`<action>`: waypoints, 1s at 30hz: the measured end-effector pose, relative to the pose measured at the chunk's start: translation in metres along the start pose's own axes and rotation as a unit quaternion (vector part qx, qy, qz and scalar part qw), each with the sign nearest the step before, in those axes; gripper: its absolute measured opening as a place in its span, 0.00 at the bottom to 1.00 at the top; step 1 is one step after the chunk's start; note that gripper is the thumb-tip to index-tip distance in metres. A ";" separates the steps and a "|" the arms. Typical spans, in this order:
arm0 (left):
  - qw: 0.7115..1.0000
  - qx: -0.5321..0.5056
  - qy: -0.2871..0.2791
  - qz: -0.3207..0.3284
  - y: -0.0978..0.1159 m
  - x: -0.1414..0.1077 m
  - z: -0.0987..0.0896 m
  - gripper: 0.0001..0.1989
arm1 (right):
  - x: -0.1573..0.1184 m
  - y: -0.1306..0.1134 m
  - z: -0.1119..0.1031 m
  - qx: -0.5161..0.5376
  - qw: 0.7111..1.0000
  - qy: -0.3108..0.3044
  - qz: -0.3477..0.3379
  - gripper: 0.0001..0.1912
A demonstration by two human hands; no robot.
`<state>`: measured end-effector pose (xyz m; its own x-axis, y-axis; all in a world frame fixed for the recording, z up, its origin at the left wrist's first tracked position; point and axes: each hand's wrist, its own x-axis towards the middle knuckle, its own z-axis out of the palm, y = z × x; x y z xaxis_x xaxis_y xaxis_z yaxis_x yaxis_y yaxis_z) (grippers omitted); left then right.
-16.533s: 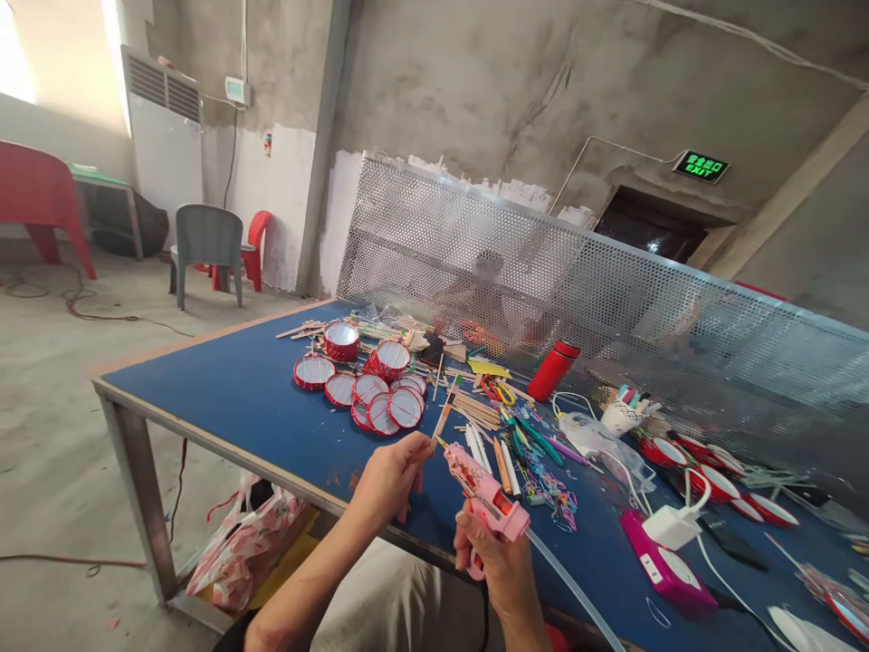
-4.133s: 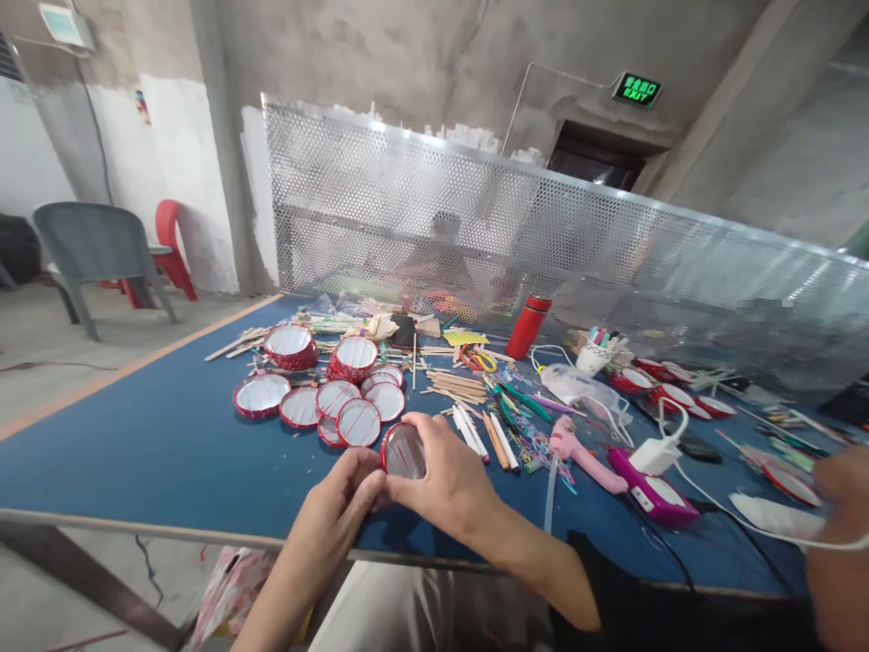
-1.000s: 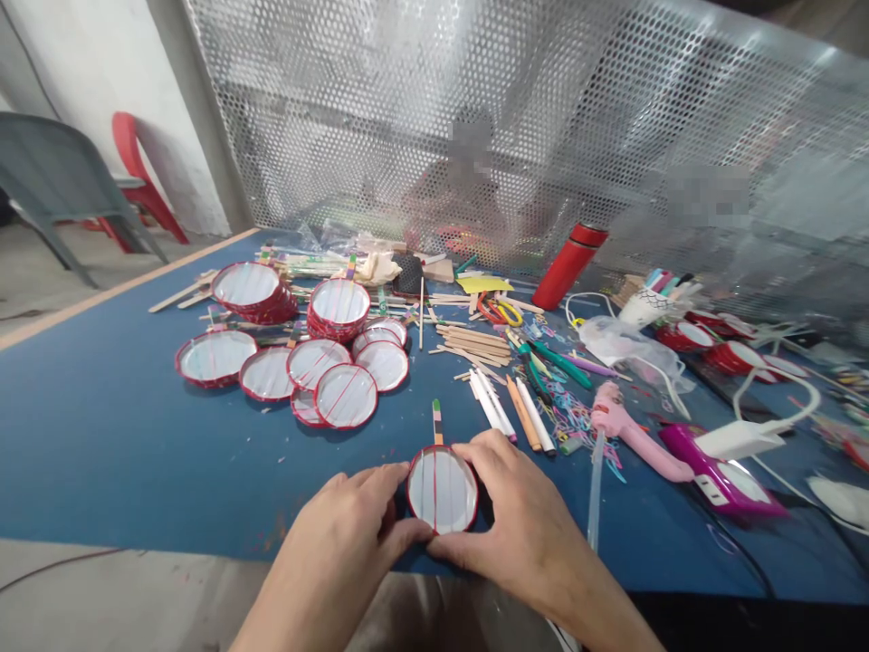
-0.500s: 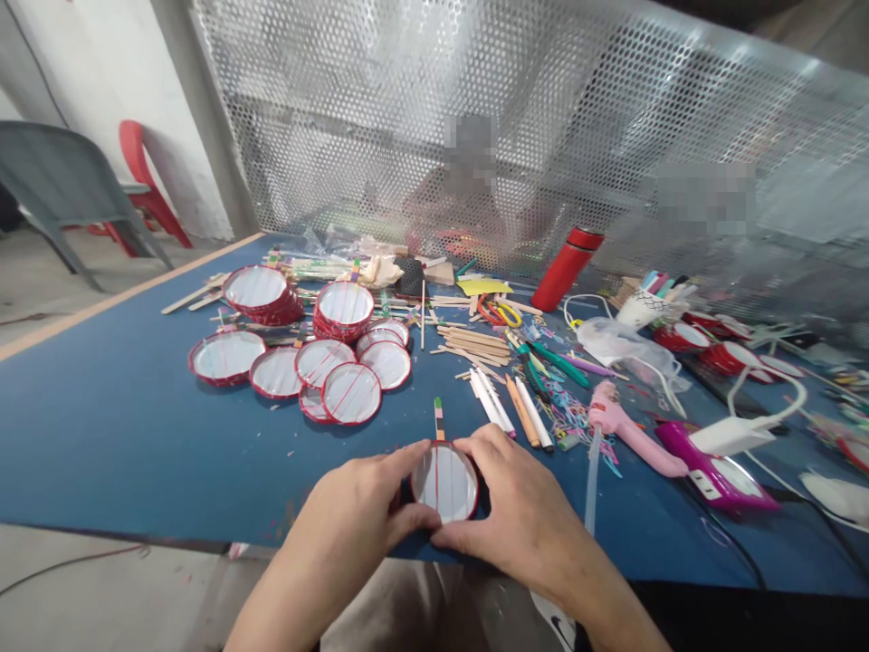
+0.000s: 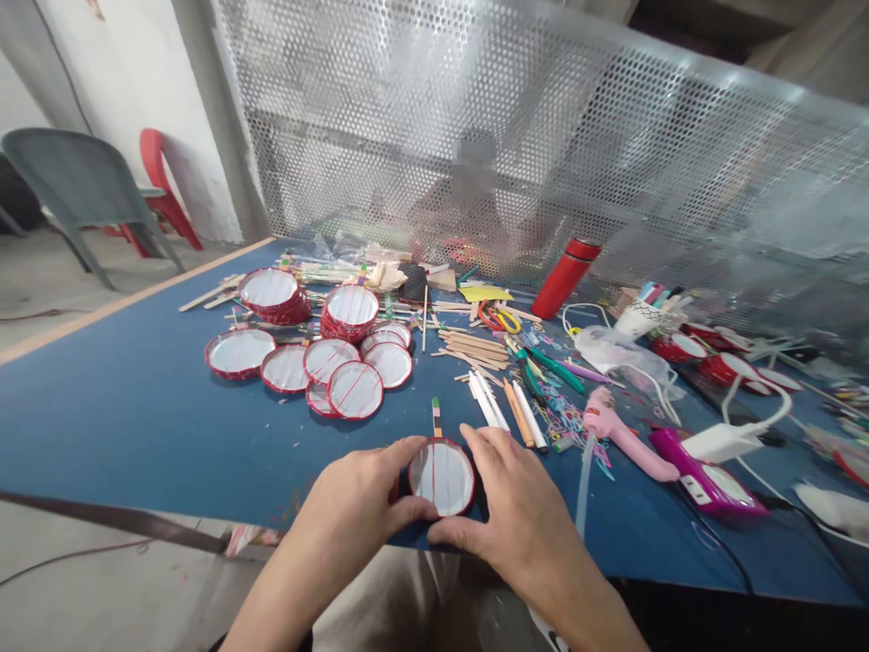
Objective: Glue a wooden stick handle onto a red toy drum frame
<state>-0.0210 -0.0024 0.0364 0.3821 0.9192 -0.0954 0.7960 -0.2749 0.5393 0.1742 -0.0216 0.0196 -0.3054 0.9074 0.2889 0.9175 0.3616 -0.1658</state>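
A small round white disc [image 5: 443, 478] with a red rim and a red line across it lies at the table's near edge. A stick [image 5: 436, 417] with green, pink and dark bands juts out beyond its far rim. My left hand [image 5: 370, 489] grips the disc's left side, forefinger at the far rim and thumb at the near rim. Curved around the right side, my right hand [image 5: 512, 493] has its fingers apart, with a gap between them and the rim; its thumb is close to the near rim. Similar red-rimmed discs [image 5: 355, 390] lie farther left, some in stacks.
Markers [image 5: 529, 415], wooden sticks [image 5: 475, 348], green-handled pliers [image 5: 557, 369] and a red bottle [image 5: 567, 279] lie or stand beyond my hands. A pink glue gun [image 5: 628, 435] and a purple power strip [image 5: 710, 480] are at right. A perforated metal panel [image 5: 380, 118] borders the back.
My right fingers have loosened from the disc's right rim, leaving a small gap. My left hand stays on the disc. The whole view has shifted slightly.
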 end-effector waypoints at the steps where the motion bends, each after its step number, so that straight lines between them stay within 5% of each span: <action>1: 1.000 -0.001 0.000 0.002 0.000 0.000 0.000 0.23 | -0.004 -0.001 0.002 -0.014 0.999 0.031 -0.012 0.51; 7: 1.000 -0.006 -0.001 0.001 0.003 -0.002 -0.001 0.23 | -0.021 -0.018 0.018 -0.022 0.981 0.098 -0.168 0.47; 16: 1.000 0.007 -0.016 -0.024 0.005 -0.002 -0.002 0.23 | -0.023 -0.020 0.035 -0.012 0.979 0.109 -0.173 0.51; 30: 0.997 0.038 -0.042 -0.048 0.005 -0.001 -0.004 0.21 | -0.011 -0.024 0.028 -0.035 0.975 0.148 -0.163 0.52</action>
<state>-0.0196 -0.0039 0.0423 0.3385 0.9162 -0.2146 0.8628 -0.2112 0.4593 0.1480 -0.0342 -0.0057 -0.5058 0.6419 0.5763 0.8029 0.5947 0.0422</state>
